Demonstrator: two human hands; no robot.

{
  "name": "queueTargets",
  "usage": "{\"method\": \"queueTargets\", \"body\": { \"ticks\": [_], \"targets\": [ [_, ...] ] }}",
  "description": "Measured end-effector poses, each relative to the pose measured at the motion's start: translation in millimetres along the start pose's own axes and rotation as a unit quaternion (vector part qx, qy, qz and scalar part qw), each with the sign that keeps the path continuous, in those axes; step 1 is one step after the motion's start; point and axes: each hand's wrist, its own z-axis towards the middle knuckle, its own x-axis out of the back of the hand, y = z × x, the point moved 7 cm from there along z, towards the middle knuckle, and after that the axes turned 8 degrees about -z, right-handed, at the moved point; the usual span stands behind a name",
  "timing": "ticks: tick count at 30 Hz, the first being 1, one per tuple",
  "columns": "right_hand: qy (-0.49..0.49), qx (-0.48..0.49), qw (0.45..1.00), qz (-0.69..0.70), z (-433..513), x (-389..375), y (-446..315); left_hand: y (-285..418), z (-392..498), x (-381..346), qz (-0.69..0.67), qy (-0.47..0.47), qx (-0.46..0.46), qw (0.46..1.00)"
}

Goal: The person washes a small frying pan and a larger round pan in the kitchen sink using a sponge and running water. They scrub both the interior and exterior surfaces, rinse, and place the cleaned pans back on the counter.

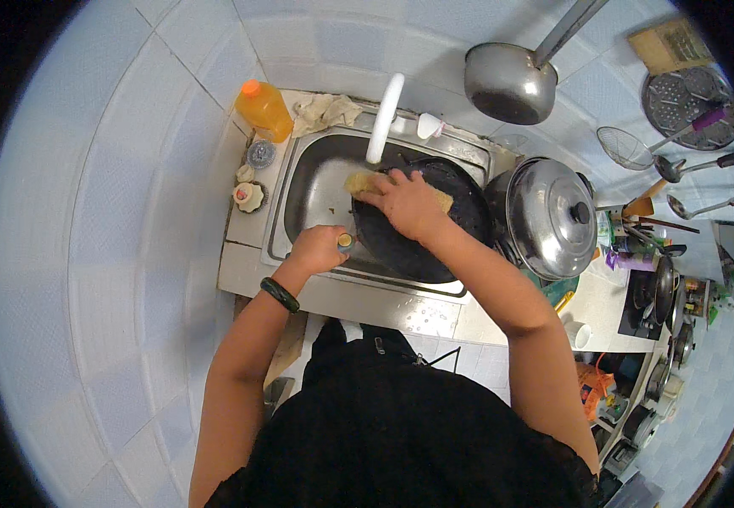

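Observation:
A large black wok (392, 244) rests tilted in the right part of a stainless steel sink (316, 171). My left hand (321, 249) is closed around the wok's handle (345, 240), whose end shows between thumb and fingers near the sink's front edge. My right hand (408, 203) presses a yellowish scrubbing cloth (362, 183) against the wok, and part of the cloth shows on either side of the hand. Just behind the cloth, the white faucet spout (381, 127) points down over the sink. Whether water runs from it I cannot tell.
An orange bottle (264, 111), a crumpled rag (326, 113) and a metal scourer (261, 153) lie along the sink's rim. A lidded steel pot (548, 219) stands close on the right. A saucepan (510, 82) and several utensils hang above. A white cup (578, 334) stands near my right forearm.

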Motion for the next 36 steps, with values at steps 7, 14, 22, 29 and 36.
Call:
{"method": "queueTargets", "body": {
  "ticks": [7, 14, 22, 29, 36],
  "targets": [
    [-0.075, 0.001, 0.996, -0.048, 12, -19, 11, -15, -6, -7, 0.011, -0.032, -0.009, 0.999],
    [-0.218, -0.094, 0.971, 0.006, -12, -62, 41, -25, -10, -2, 0.01, -0.04, 0.022, 0.999],
    [-0.037, -0.211, 0.945, 0.246, -20, -94, 52, -25, -11, 0, 0.038, -0.034, -0.019, 0.999],
    [0.066, 0.066, 0.993, 0.072, 15, -21, -17, -19, -8, 3, 0.041, -0.037, -0.02, 0.998],
    [-0.045, 0.001, 0.998, -0.049, 36, -71, -4, -16, -10, -3, 0.007, -0.01, -0.028, 1.0]
  ]
}}
